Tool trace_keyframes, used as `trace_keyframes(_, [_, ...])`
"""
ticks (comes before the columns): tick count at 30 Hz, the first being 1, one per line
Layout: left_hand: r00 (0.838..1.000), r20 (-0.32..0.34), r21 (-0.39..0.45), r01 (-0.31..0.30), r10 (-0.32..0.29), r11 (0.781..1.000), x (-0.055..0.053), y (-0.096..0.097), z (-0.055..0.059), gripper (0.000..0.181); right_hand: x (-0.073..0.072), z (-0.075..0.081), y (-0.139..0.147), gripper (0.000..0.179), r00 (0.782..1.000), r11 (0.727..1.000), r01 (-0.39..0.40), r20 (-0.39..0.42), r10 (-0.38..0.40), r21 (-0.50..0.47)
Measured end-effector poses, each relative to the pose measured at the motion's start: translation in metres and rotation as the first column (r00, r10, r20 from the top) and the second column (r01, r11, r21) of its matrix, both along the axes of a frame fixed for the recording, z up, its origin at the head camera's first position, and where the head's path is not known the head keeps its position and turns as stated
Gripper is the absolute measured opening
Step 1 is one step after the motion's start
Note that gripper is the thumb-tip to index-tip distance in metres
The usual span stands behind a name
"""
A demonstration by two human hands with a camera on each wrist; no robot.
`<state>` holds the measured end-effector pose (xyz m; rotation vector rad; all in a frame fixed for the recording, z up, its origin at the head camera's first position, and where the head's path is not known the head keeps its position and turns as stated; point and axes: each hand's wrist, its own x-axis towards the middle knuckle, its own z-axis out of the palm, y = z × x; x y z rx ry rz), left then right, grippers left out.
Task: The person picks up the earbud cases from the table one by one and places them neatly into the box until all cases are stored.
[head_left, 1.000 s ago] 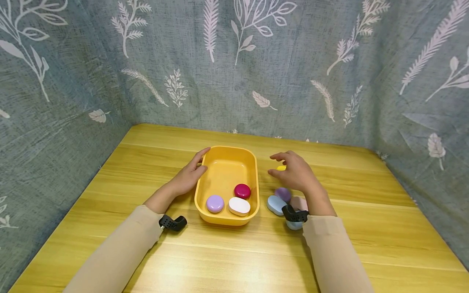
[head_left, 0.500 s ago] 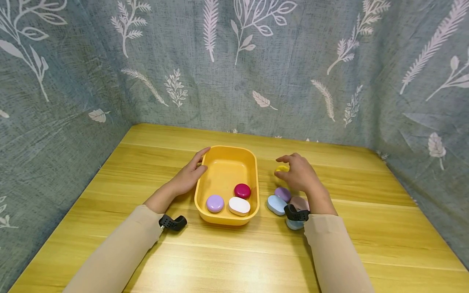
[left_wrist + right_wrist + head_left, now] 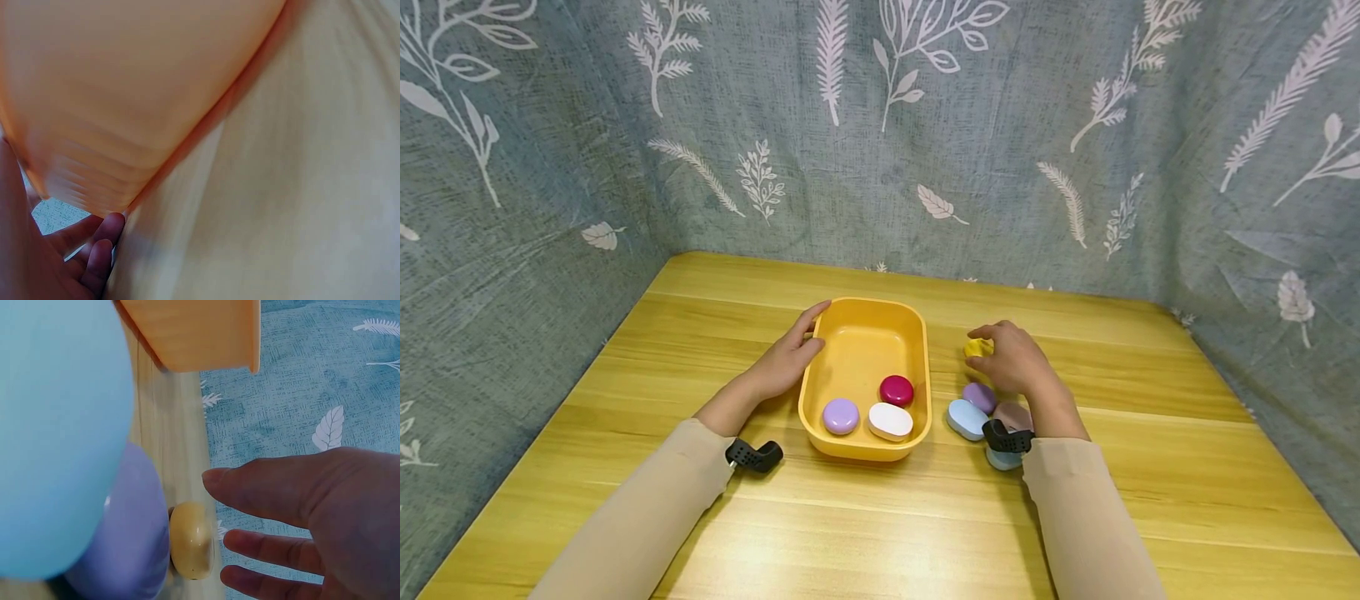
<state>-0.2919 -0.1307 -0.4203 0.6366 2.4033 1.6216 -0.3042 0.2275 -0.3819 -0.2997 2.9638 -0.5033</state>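
I judge it part done: three pieces (image 3: 891,422) in the tray (image 3: 859,354) my left hand (image 3: 786,364) grips, at least five more (image 3: 966,419) outside on the counter (image 3: 865,525), my right hand (image 3: 1017,360), fingers parted, around the yellow piece (image 3: 975,348).

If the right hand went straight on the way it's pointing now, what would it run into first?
The right hand would most likely meet the yellow piece, which shows right at its fingers in the head view. Depth is unclear, so I can't say how small the gap is.
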Motion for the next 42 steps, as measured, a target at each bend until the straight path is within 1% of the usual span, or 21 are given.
trace_keyframes(3, [1.0, 0.006, 0.004, 0.0, 0.0, 1.0, -0.001, 0.0, -0.001, 0.057, 0.0, -0.001, 0.001, 0.048, 1.0, 1.0, -0.001, 0.013, 0.001, 0.005])
trace_keyframes(10, [0.998, -0.047, -0.013, -0.033, 0.032, 0.999, -0.02, -0.003, -0.032, 0.055, -0.003, -0.005, 0.003, 0.048, 1.0, 1.0, -0.003, 0.031, 0.004, -0.006])
trace_keyframes(19, [0.998, -0.05, -0.026, -0.045, 0.044, 0.999, -0.019, -0.002, -0.03, 0.055, -0.002, -0.01, 0.005, 0.047, 1.0, 1.0, -0.015, 0.001, 0.015, -0.002])
trace_keyframes(31, [0.999, -0.036, -0.01, -0.037, 0.037, 0.999, -0.018, -0.002, -0.029, 0.055, -0.004, -0.012, 0.004, 0.051, 1.0, 1.0, -0.02, -0.001, 0.02, 0.006])
trace_keyframes(38, [0.999, -0.037, -0.014, -0.037, 0.037, 0.999, -0.02, -0.002, -0.03, 0.055, -0.005, -0.013, 0.004, 0.048, 0.999, 0.999, -0.037, -0.039, 0.037, 0.013])
trace_keyframes(42, [0.999, -0.034, -0.022, -0.04, 0.039, 0.999, -0.02, -0.002, -0.03, 0.055, -0.006, -0.013, 0.004, 0.045, 1.0, 1.0, -0.019, -0.021, 0.019, 0.009])
